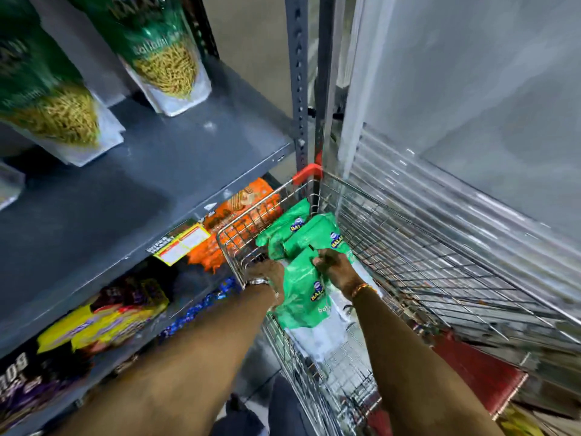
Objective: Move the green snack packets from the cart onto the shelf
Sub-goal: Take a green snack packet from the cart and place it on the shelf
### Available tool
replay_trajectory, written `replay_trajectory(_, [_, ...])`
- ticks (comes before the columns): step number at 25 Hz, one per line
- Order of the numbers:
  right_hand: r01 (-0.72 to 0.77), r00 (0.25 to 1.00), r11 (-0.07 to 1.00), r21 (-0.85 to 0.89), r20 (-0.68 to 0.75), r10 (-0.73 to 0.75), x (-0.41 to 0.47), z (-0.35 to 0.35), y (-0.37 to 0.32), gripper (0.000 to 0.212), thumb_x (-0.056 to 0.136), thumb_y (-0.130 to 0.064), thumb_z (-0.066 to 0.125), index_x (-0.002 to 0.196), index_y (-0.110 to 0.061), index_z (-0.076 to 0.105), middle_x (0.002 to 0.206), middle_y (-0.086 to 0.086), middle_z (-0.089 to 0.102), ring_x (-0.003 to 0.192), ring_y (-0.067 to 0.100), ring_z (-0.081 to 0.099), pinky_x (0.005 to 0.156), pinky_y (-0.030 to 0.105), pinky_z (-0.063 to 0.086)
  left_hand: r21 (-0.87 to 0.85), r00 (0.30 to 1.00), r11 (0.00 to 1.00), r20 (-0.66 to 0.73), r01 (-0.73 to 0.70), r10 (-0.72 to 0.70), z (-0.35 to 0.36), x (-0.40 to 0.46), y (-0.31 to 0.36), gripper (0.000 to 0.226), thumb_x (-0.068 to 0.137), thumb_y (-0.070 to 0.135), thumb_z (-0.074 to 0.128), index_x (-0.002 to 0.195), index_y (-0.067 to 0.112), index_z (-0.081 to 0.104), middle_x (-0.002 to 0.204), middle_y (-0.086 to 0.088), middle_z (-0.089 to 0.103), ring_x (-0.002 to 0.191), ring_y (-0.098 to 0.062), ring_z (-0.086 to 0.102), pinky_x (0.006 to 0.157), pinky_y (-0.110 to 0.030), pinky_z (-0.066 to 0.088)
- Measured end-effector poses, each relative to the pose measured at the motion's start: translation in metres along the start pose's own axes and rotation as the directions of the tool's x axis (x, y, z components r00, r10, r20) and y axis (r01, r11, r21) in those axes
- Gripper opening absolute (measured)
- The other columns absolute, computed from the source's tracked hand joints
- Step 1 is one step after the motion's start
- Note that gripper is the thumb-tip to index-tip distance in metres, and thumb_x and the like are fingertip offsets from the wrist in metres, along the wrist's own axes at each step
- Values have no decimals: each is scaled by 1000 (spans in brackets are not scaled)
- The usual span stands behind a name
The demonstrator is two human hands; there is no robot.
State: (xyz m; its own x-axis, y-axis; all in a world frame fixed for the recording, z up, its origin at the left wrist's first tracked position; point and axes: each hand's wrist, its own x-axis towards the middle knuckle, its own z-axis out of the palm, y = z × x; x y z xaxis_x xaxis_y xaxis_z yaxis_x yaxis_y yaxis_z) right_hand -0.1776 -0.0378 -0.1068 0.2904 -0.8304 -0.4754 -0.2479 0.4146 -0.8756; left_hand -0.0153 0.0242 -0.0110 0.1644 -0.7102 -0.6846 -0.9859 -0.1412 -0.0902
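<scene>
green packets (306, 278) down in the wire cart (440, 256), and both hands are on them: left hand (265, 273) and right hand (333, 267) each closed on the bundle. this looks like the pickup. next, lift clear of the rim and swing left to the grey shelf (141, 184).

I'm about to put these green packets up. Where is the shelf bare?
The grey shelf is bare from the noodle pouches forward to its front edge and right to the upright post. The back left is crowded with pouches.
</scene>
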Motion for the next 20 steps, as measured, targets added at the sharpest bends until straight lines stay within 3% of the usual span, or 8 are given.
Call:
replay_trajectory(2, [11,998,999,52,-60,-8,-6,-7,-1,37,87,22,57,69,-10,50,56,-15,59,54,-11,53,73,14,44,-14,999,999,-35,-28,28,-10,-8,2,38,90,17,54,127,11,63,103,-9,67,121,-29,62,87,-30,48])
replay_trajectory(4, [28,997,994,110,-74,-20,-20,-19,0,42,88,21,57,67,-14,47,57,-15,55,58,-5,50,72,15,43,0,992,996,-83,-94,94,-27,-25,7,42,86,14,59,127,13,63,117,-9,70,120,-29,64,90,-32,51])
replay_trajectory(8, [67,996,980,186,-71,-55,-72,-38,-38,13,90,-1,63,78,-4,58,77,11,52,76,17,50,76,30,44,-38,970,980,-155,-193,186,-52,-67,6,27,71,22,68,97,13,72,99,-10,73,100,-31,71,80,-33,55])
replay_trajectory(11, [186,980,946,266,-117,-160,-91,-39,-77,30,86,-27,74,94,0,63,88,14,58,86,21,51,79,29,48,-132,927,955,-308,-265,215,-82,-96,-15,16,60,20,64,60,5,58,68,-17,62,68,-33,61,57,-29,46])
replay_trajectory(13, [279,956,917,284,-173,-237,-96,-35,-121,10,94,-13,64,91,-3,64,79,3,67,79,14,59,76,23,51,-187,869,923,-438,-337,229,-104,-116,-38,24,56,25,63,60,2,56,57,-10,44,60,-27,45,50,-32,35])
replay_trajectory(15, [370,926,881,296,-192,-324,-97,-27,-176,12,96,7,51,93,0,60,70,-8,69,66,2,60,67,13,53,-245,798,883,-567,-401,205,-128,-139,-66,29,58,33,66,70,6,65,56,-3,42,60,-21,41,52,-33,33])
replay_trajectory(17, [474,879,822,315,-219,-423,-98,-15,-234,12,95,9,52,95,0,60,71,-4,64,64,-1,57,64,9,50,-434,752,776,-654,-458,78,-151,-159,-94,25,61,37,70,70,14,70,49,2,44,54,-12,42,51,-26,30])
replay_trajectory(20, [593,805,726,349,-246,-540,-89,3,-309,13,95,7,54,88,-1,62,69,-5,64,62,0,56,62,12,50,-709,713,329,-689,-624,-132,-180,-171,-122,29,65,31,80,70,4,74,59,3,58,61,-10,49,61,-26,37])
